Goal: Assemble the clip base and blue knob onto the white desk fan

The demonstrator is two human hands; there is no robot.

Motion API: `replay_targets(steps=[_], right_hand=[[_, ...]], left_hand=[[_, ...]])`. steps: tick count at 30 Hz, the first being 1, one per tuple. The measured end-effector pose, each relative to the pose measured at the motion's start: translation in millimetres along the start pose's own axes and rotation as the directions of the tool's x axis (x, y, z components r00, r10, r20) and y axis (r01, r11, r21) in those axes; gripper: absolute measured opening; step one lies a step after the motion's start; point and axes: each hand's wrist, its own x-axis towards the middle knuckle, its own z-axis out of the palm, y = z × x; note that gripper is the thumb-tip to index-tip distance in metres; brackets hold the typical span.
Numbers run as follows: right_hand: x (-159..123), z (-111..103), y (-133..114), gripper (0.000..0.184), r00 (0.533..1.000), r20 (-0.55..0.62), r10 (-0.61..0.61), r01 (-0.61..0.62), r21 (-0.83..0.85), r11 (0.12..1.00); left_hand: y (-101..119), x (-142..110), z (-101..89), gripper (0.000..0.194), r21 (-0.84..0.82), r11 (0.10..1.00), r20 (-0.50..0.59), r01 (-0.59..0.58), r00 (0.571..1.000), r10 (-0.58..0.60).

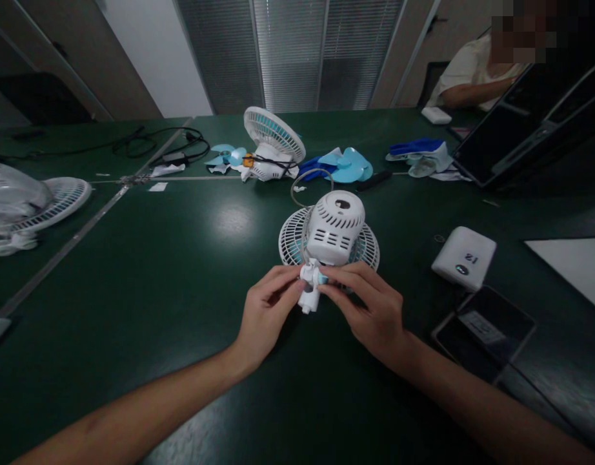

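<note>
A small white fan (337,223) lies on the green table, its round grille (292,240) down and its vented motor housing facing up. From the near side of the housing a white neck joint (308,300) sticks out towards me. My left hand (271,307) pinches this joint from the left between thumb and fingers. On the other side, the thumb and fingers of my right hand (375,313) close on a small light-blue knob (322,278) at the joint. A thin grey cord (292,187) loops behind the fan.
Another fan (273,142), light-blue fan blades (353,166) and blue-and-white gloves (418,155) lie farther back. A third fan (31,200) is at left. At right are a white power bank (464,258), a dark tablet-like device (486,332) and a black case (534,123). A person (476,74) sits beyond.
</note>
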Motion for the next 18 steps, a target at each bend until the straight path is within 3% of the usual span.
replay_targets(steps=[8,15,18], right_hand=[[-6.8,-5.6,12.6,0.049,0.988,0.077,-0.137,0.140,-0.034,0.990],[0.7,-5.8,4.2,0.033,0.999,0.039,0.005,-0.005,-0.008,1.000],[-1.1,-8.9,6.5,0.039,0.995,0.090,-0.053,0.054,-0.010,0.998]], left_hand=[[-2.1,-0.4,-2.2,0.022,-0.043,0.998,-0.033,0.053,0.998,-0.055],[-3.6,-1.0,-1.1,0.019,-0.096,0.993,-0.033,0.067,0.997,-0.071],[-3.6,-0.8,-0.4,0.019,-0.097,0.993,-0.039,0.067,0.997,-0.071]])
